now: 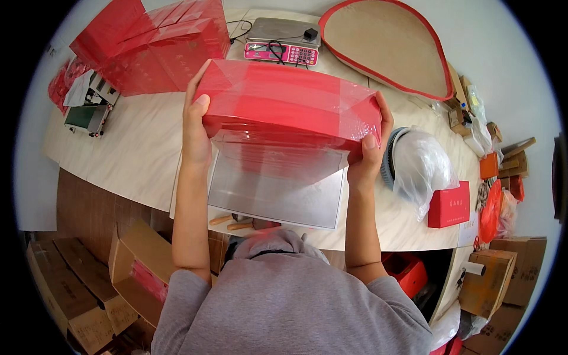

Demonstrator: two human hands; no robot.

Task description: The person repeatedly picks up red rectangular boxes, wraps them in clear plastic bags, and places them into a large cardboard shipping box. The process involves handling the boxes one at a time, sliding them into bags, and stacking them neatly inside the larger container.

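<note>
Between both hands a large red box wrapped in clear plastic film (pixel 284 97) is held up above the table. My left hand (pixel 198 120) grips its left end, thumb on the near side. At the right end my right hand (pixel 372 140) holds it the same way. Under the box lies a flat silver-grey metal plate (pixel 275 199), partly hidden by the box. Two wooden-handled tools (pixel 242 225) lie at the plate's near edge, their heads partly covered. Behind the box, more film-wrapped red boxes (pixel 173 57) stand stacked at the back left.
A pink and silver digital scale (pixel 282 42) and a large red-rimmed tray (pixel 386 44) are at the back. To the right are a plastic bag (pixel 421 159) over a round container and a small red box (pixel 449 204). Open cardboard carton (pixel 142 266) stands below left.
</note>
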